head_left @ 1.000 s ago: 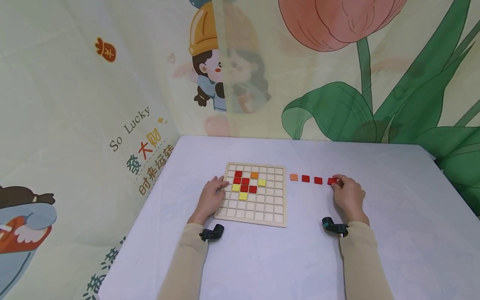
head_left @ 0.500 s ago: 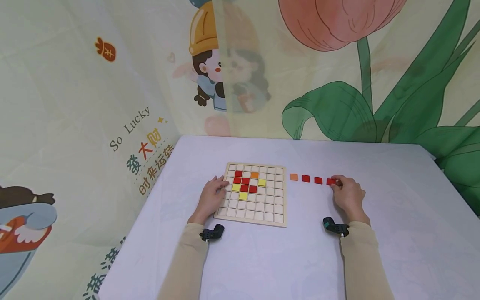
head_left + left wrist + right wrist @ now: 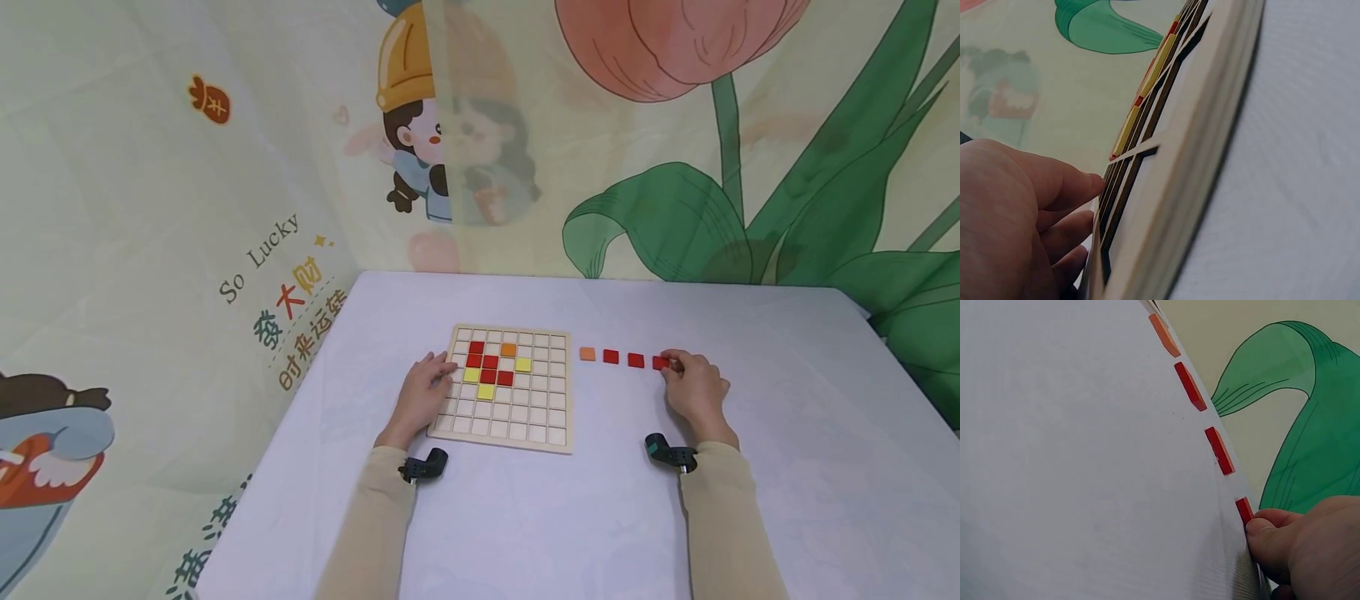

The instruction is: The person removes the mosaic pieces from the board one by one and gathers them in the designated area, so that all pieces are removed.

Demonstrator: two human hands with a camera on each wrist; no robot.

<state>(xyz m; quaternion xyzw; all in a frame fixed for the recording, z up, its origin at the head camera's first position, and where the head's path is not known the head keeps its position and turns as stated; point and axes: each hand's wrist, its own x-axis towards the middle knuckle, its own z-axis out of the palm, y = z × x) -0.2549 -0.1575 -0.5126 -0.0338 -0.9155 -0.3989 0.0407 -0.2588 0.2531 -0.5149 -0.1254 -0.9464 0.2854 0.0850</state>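
The left hand (image 3: 422, 398) rests at the left edge of a wooden grid board (image 3: 572, 400), its fingers loosely bent and their tips touching the rim. In the left wrist view, the thumb and fingers (image 3: 1066, 234) lie against the board's side. Red, yellow and orange square tiles fill some of the upper-left cells. To the right, the right hand (image 3: 697, 390) pinches a red tile (image 3: 659, 363) between thumb and forefinger, on the table at the end of a row. The fingers partly cover that tile (image 3: 1244, 509).
An orange tile (image 3: 588, 354) and two red tiles (image 3: 611, 357) lie spaced in a line between board and right hand. A white cloth covers the table (image 3: 525, 525). Behind it hangs a printed backdrop (image 3: 660, 217). Each wrist wears a black camera (image 3: 426, 465).
The right hand has slid the red tile slightly left, closer to the other tiles in the row. The left hand and the board stay in place.
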